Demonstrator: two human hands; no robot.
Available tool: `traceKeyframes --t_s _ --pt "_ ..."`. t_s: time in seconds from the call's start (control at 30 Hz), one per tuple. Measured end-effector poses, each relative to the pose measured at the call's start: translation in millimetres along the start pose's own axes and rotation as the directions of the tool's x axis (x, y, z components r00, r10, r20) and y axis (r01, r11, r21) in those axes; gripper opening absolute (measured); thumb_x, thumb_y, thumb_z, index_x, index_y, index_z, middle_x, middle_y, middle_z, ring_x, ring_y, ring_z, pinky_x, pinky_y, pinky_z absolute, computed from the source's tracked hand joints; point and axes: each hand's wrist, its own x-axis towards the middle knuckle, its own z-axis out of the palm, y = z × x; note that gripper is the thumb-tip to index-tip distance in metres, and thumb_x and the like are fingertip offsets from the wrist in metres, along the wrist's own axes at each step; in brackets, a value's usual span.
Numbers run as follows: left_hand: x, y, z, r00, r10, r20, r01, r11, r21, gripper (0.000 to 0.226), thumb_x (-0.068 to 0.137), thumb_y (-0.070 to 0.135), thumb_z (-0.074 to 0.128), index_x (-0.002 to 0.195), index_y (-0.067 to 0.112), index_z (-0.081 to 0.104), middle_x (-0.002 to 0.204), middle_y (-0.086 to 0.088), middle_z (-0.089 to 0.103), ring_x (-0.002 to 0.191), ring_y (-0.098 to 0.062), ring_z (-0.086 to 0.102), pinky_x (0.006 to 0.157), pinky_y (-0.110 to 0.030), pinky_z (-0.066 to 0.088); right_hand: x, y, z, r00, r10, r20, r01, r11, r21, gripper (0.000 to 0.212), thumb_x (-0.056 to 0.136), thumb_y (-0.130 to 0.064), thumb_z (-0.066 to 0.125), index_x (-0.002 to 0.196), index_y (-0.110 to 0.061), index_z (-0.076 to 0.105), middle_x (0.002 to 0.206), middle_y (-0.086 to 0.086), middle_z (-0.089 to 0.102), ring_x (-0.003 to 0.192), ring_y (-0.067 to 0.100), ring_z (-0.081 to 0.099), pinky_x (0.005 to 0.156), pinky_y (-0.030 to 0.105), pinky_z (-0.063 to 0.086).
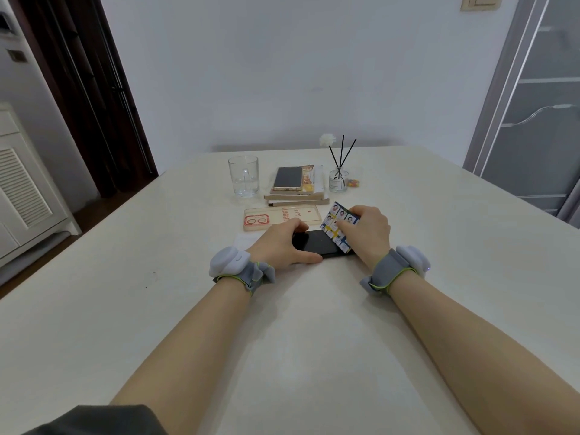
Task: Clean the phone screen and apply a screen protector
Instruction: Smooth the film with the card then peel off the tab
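A black phone [317, 243] lies flat on the white table [157, 246], its long side running left to right. My left hand [284, 244] grips its left end, fingers over the far edge and thumb along the near edge. My right hand [365, 230] holds a colourful printed card [337, 226] tilted on edge against the right part of the screen. A clear phone case [281, 218] with a red camera ring lies just behind the phone. A white sheet [248, 237] lies partly under my left hand.
Behind the case, a gold phone [287, 178] rests on a stack of books [298, 196]. A glass mug [244, 176] stands to their left, a reed diffuser bottle [339, 180] to their right. The table's near half is bare.
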Motion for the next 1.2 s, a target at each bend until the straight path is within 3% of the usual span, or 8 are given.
traceKeyframes --t_s 0.2,0.33,0.47,0.67,1.0,1.2 --pt "1 0 0 1.000 -0.008 -0.003 0.008 1.000 -0.015 0.073 0.068 0.042 0.080 0.127 0.017 0.046 0.131 0.000 0.053 0.120 -0.014 0.049 0.094 -0.021 0.036 1 -1 3 0.998 -0.003 0.055 0.003 1.000 0.008 0.015 0.083 -0.024 0.063 0.093 -0.015 0.070 0.095 0.009 0.071 0.097 0.030 0.062 0.096 0.044 0.042" --pt "1 -1 0 1.000 -0.008 0.004 0.008 1.000 -0.022 0.075 0.068 0.042 0.080 0.128 0.017 0.045 0.133 0.000 0.053 0.121 -0.014 0.048 0.096 -0.022 0.036 2 0 3 0.998 0.036 -0.048 -0.038 0.999 -0.028 0.015 0.085 -0.023 0.059 0.093 -0.015 0.069 0.096 0.008 0.070 0.097 0.031 0.059 0.090 0.038 0.035" --pt "1 0 0 1.000 -0.005 0.005 0.005 1.000 -0.011 0.077 0.067 0.043 0.080 0.129 0.016 0.044 0.134 -0.001 0.052 0.122 -0.015 0.048 0.097 -0.023 0.037 0 -3 6 0.996 -0.030 0.080 0.029 1.000 0.008 0.017 0.084 -0.026 0.062 0.095 -0.016 0.069 0.096 0.008 0.071 0.097 0.030 0.061 0.096 0.044 0.041" --pt "0 -1 -2 0.999 0.002 0.032 -0.001 1.000 -0.025 0.077 0.067 0.043 0.081 0.130 0.019 0.044 0.135 0.002 0.050 0.124 -0.012 0.045 0.099 -0.022 0.035 4 7 -9 0.993 0.075 -0.092 -0.083 0.993 -0.081 0.017 0.085 -0.022 0.056 0.096 -0.014 0.067 0.100 0.009 0.068 0.099 0.033 0.058 0.090 0.038 0.035" --pt "1 -4 -4 1.000 -0.015 0.020 0.015 1.000 -0.017 0.071 0.068 0.038 0.080 0.128 0.020 0.045 0.129 0.000 0.053 0.111 -0.009 0.047 0.089 -0.020 0.036 -7 -2 0 0.998 -0.041 0.051 0.044 0.998 -0.046 0.018 0.086 -0.021 0.057 0.096 -0.008 0.065 0.101 0.013 0.068 0.099 0.034 0.060 0.093 0.047 0.045" --pt "0 -3 -2 1.000 -0.011 0.016 0.012 0.999 -0.038 0.071 0.070 0.038 0.079 0.128 0.020 0.044 0.130 0.000 0.052 0.113 -0.010 0.046 0.092 -0.021 0.035 -2 6 -12 0.996 0.059 -0.064 -0.066 0.991 -0.119 0.019 0.086 -0.020 0.055 0.099 -0.009 0.064 0.106 0.013 0.067 0.100 0.034 0.059 0.092 0.044 0.044"
